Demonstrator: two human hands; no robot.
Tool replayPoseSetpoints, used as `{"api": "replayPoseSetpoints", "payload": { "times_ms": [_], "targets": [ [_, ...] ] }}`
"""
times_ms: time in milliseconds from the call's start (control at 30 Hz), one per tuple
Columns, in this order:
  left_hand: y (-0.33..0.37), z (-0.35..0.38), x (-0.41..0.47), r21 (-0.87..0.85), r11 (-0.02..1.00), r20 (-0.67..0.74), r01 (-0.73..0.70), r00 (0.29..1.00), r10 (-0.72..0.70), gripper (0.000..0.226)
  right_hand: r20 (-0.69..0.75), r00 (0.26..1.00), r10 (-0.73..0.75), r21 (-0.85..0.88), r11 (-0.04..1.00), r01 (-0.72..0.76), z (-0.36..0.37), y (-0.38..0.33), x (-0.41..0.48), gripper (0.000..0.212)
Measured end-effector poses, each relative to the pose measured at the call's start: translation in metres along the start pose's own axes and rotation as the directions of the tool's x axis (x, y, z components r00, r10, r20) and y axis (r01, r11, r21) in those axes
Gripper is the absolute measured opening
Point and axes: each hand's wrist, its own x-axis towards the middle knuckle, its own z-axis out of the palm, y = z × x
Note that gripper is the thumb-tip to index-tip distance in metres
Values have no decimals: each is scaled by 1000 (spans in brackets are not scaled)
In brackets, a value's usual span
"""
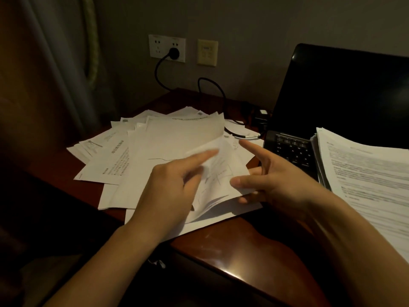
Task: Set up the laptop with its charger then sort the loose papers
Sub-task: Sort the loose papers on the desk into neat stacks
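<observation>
White printed papers (172, 138) lie fanned, overlapping.

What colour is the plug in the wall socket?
Black plug, in a white socket plate; the head view shows it.

- The loose papers (172, 138) before me are white with black print.
- My laptop (345, 91) is black, and its screen is dark.
- The charger cable (155, 73) is black, with a white band.
- The bench (243, 247) is glossy reddish-brown.
- One wall socket (159, 46) is white; the plate (207, 52) beside it is pale yellow.
</observation>
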Motion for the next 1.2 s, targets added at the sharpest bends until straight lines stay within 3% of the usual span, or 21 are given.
{"api": "replayPoseSetpoints", "payload": {
  "times_ms": [133,267,433,567,767,867,1033,1100,1200],
  "targets": [
    [-7,-9,5,-47,996,121,80,990,-73,30,-25,998,-61,-84,995,59,7,1,-1,100],
    [-4,-15,6,66,998,250,4,968,-21,52,-55,991,-125,-212,971,111,16,2,-3,94],
    [-11,-15,2,-43,999,161,25,987,-18,49,-70,994,-81,-225,972,63,4,6,2,91],
    [-10,-17,-1,-40,999,110,-25,993,29,64,-52,998,-46,-288,957,29,-7,4,2,90],
    [-12,-14,-2,43,999,209,-28,978,18,34,-120,987,-109,-283,956,71,9,3,0,88],
    [-14,-11,-3,151,986,220,-70,975,36,57,-150,979,-134,-285,954,87,15,5,0,86],
    [-15,-15,-2,-51,999,161,-4,987,12,51,-106,994,-37,-334,943,-1,-5,8,5,85],
    [-14,-17,-2,-61,998,112,-16,993,23,64,-88,996,-12,-322,947,-17,-9,6,5,84],
    [-14,-17,-1,-59,997,151,-59,986,67,55,-128,990,-52,-278,961,15,-4,5,4,84]
  ]
}}
